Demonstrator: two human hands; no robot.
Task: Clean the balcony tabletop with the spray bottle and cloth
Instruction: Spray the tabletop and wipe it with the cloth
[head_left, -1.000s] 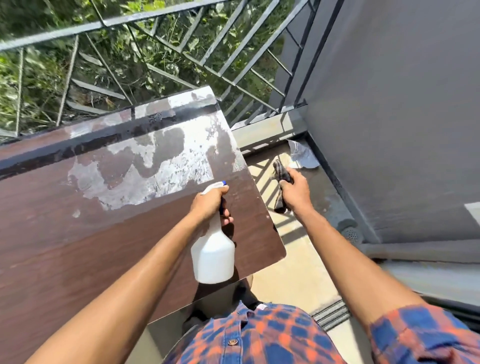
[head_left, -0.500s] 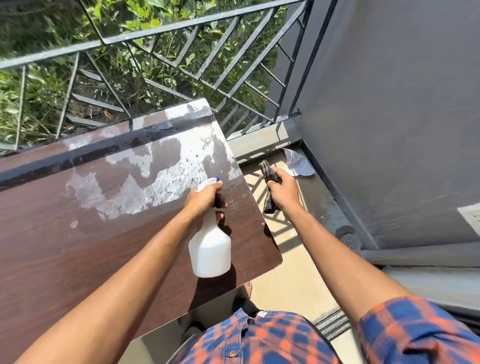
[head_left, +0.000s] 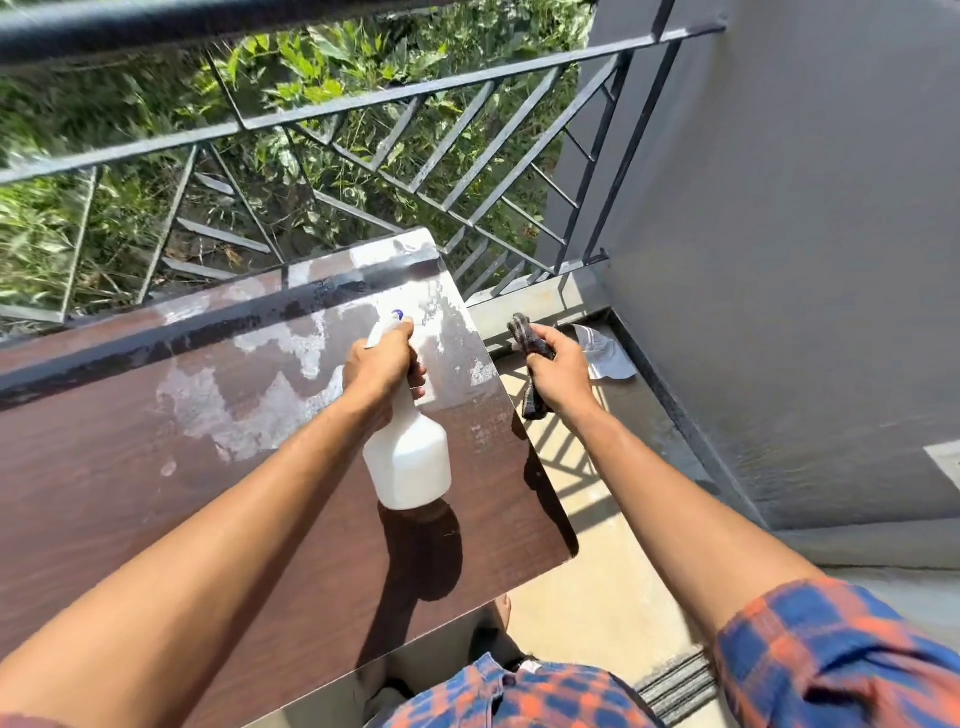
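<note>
Fingers of the left hand (head_left: 382, 371) clench the spray bottle (head_left: 410, 462); those of the right hand (head_left: 558, 371) clutch the cloth (head_left: 535, 402) (beyond the counter (head_left: 130, 493) edge). Spray aimed past the fingertips may overshoot through the railing (head_left: 415, 89).

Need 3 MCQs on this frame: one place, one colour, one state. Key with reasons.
1. Where is the cloth? A) in the right hand, off the tabletop's right edge B) flat on the tabletop C) draped on the railing
2. Colour of the spray bottle? A) green B) white C) black
3. State of the left hand? A) open, flat B) empty fist C) grip round the spray bottle's neck
Key: A, the right hand clutches it beside the edge; B, body is plain white; C, fingers curl round the neck.
</note>
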